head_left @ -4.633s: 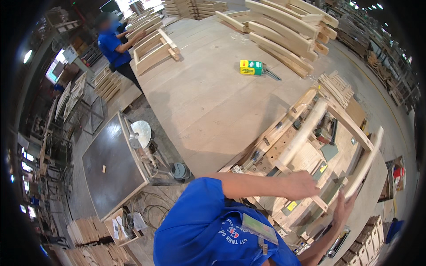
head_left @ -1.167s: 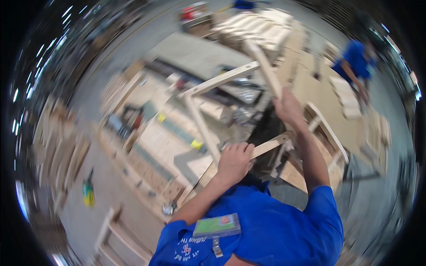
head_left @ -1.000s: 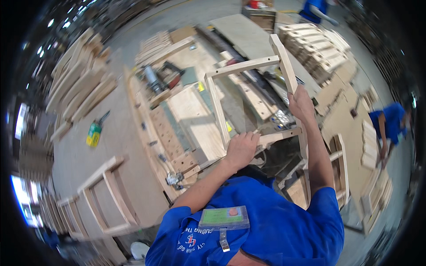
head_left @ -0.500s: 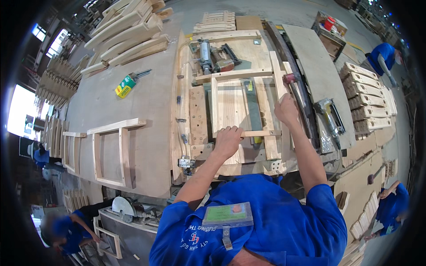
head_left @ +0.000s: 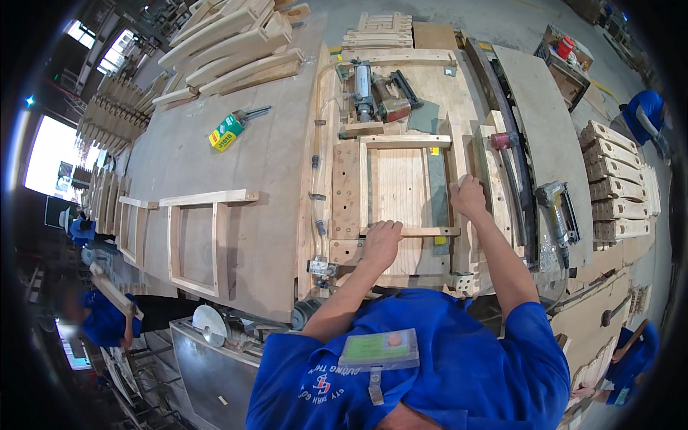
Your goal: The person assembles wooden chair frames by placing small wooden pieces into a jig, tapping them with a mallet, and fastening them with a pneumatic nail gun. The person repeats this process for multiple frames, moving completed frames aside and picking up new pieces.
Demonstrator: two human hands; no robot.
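Pressing down on the wooden frame (head_left: 405,188) lying flat in the jig on the counter (head_left: 265,165). Left hand (head_left: 382,240), fingers curled over its near crossbar; right hand (head_left: 467,198), fingers closed on its right rail. Nail gun (head_left: 387,100) beyond the frame's far end.

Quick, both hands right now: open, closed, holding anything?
Left hand: closed on the lower rail of the wooden frame.
Right hand: closed on the frame's right side piece.
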